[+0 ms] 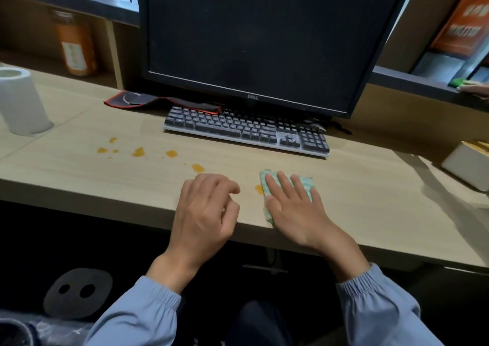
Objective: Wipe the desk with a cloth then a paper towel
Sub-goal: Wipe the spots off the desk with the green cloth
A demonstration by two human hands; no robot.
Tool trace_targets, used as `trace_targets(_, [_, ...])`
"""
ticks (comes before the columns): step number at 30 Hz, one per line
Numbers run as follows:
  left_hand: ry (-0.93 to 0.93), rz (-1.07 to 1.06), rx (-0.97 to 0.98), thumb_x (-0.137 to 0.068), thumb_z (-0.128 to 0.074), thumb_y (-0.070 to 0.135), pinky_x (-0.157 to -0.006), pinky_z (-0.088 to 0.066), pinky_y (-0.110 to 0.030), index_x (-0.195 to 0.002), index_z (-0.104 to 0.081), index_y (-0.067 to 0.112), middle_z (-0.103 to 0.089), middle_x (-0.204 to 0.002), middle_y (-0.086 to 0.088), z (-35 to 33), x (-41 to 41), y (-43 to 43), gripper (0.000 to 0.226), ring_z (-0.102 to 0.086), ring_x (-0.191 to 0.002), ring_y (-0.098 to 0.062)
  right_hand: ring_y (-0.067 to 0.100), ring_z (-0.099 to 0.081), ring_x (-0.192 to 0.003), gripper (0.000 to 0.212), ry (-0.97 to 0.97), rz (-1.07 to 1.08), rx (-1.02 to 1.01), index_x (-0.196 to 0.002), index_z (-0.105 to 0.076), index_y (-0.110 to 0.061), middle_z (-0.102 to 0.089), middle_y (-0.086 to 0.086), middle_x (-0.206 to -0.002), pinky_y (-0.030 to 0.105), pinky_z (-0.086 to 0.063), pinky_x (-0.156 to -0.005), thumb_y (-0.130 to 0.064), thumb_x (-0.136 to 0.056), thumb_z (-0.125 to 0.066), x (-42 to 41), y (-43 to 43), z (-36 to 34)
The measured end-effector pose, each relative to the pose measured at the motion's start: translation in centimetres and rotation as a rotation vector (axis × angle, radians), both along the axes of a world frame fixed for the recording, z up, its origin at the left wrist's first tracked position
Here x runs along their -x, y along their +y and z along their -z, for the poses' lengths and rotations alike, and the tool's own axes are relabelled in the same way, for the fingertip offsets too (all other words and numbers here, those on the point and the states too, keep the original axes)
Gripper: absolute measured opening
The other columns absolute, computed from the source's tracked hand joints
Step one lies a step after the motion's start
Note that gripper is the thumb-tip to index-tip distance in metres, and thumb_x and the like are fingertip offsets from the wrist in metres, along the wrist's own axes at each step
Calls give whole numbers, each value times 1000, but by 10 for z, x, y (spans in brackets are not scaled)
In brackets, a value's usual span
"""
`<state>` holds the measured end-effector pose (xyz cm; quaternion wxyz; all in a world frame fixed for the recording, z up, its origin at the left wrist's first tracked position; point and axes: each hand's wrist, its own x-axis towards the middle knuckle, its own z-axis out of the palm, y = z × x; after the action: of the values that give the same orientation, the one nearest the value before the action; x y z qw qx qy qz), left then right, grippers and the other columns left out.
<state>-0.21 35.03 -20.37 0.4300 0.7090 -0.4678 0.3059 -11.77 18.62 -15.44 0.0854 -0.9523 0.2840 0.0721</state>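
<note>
A folded green-and-white cloth (304, 183) lies on the light wooden desk (370, 200) near its front edge. My right hand (296, 208) presses flat on the cloth, fingers spread. An orange stain (259, 189) shows at the cloth's left edge. More orange stains (169, 153) dot the desk to the left. My left hand (206, 210) rests on the desk edge beside the cloth, fingers loosely curled, holding nothing. A white paper towel roll (21, 102) stands upright at the far left.
A black keyboard (246, 131) and a dark monitor (254, 36) sit behind the hands. A black-and-red mouse pad (148, 100) lies crumpled left of the keyboard. A white box (468, 165) stands at the right edge. An orange bottle (76, 46) stands in a back shelf.
</note>
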Motion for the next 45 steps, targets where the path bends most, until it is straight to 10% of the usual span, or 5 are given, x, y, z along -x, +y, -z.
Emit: trace_targets(45, [-106, -318, 45, -100, -54, 27, -95, -31, -46, -98, -74, 10, -69, -106, -6, 39, -61, 56, 26, -59, -110, -24, 13, 26, -152, 56, 11, -96, -27, -159, 14, -41, 22, -14, -167, 47, 14, -124, -46, -107, -6, -49, 39, -4])
